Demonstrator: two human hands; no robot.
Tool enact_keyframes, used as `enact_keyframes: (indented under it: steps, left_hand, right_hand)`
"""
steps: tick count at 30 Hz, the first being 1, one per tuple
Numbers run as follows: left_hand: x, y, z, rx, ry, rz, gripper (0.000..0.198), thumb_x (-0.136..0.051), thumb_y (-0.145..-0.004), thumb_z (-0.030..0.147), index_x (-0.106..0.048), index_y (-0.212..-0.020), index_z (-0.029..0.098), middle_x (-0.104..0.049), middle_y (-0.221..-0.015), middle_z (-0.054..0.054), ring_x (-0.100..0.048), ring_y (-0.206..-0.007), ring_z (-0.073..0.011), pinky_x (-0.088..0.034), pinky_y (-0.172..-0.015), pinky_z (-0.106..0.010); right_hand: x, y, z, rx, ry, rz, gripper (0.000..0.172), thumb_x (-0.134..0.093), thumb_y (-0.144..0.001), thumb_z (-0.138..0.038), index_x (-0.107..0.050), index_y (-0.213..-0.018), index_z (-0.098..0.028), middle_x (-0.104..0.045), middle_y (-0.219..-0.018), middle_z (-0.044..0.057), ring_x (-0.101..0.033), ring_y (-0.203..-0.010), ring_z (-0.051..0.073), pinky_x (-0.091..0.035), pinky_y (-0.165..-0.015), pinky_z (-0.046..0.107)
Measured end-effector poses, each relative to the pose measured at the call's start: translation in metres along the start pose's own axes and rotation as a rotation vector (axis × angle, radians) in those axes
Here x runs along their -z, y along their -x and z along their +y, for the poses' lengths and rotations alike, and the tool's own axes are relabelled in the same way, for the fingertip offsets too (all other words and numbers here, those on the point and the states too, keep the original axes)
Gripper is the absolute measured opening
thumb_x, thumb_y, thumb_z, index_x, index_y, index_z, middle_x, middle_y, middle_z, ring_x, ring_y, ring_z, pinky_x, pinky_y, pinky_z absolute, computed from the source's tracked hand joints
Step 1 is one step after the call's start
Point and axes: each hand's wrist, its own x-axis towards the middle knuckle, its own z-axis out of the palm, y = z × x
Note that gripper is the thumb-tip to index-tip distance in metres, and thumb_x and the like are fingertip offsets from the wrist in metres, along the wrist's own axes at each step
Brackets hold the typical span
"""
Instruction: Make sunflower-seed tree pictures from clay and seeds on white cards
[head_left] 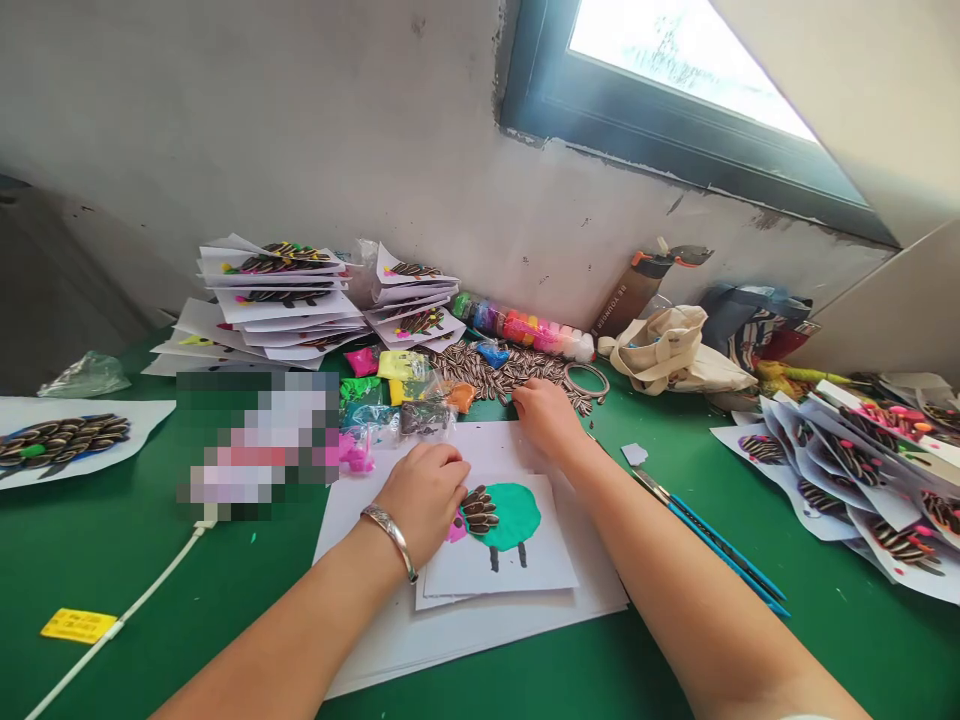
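A white card lies on larger white sheets. It bears a flat green clay shape with two dark legs, a pink clay piece and several striped sunflower seeds on its left part. My left hand, with a silver bracelet at the wrist, rests on the card's left side, its fingers curled together. What they hold, if anything, is hidden. My right hand reaches to the near edge of a pile of sunflower seeds; its fingers are bent together, the fingertips partly hidden.
Bags of coloured clay lie left of the seeds. Stacks of seed-decorated cards stand at back left and right. Blue-handled brushes lie beside my right forearm. Behind are clay tubs, a bottle and a cloth bag.
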Motion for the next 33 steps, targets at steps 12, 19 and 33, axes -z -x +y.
enact_keyframes:
  steps: [12, 19, 33]
  left_hand:
    - [-0.001, 0.0, -0.001, -0.008, -0.001, 0.002, 0.021, -0.047, -0.087, 0.012, -0.067, -0.092, 0.017, -0.064, -0.102, -0.009, -0.053, -0.094, -0.0247, -0.046, -0.085, -0.042]
    - [-0.005, 0.001, -0.001, -0.057, -0.042, 0.017, 0.021, -0.047, -0.087, 0.013, -0.067, -0.089, 0.018, -0.064, -0.101, -0.008, -0.054, -0.093, -0.0235, -0.045, -0.085, -0.041]
    - [-0.004, 0.001, 0.001, -0.058, -0.085, -0.021, 0.02, -0.047, -0.088, 0.013, -0.067, -0.093, 0.016, -0.063, -0.104, -0.01, -0.055, -0.094, -0.0242, -0.045, -0.087, -0.042]
  right_hand:
    - [0.032, 0.056, 0.0, -0.144, -0.269, 0.218, 0.03, -0.035, -0.091, -0.02, -0.059, -0.108, -0.017, -0.066, -0.094, 0.008, -0.059, -0.082, 0.018, -0.046, -0.072, 0.029]
    - [0.054, 0.132, -0.045, -0.269, -1.018, -0.043, 0.015, -0.055, -0.083, -0.025, -0.067, -0.091, -0.021, -0.068, -0.077, 0.001, -0.063, -0.07, 0.016, -0.051, -0.066, 0.029]
    - [0.034, 0.139, -0.066, -0.055, -0.729, 0.008, 0.018, -0.05, -0.084, -0.014, -0.066, -0.085, -0.022, -0.062, -0.072, 0.0, -0.055, -0.067, 0.015, -0.043, -0.061, 0.026]
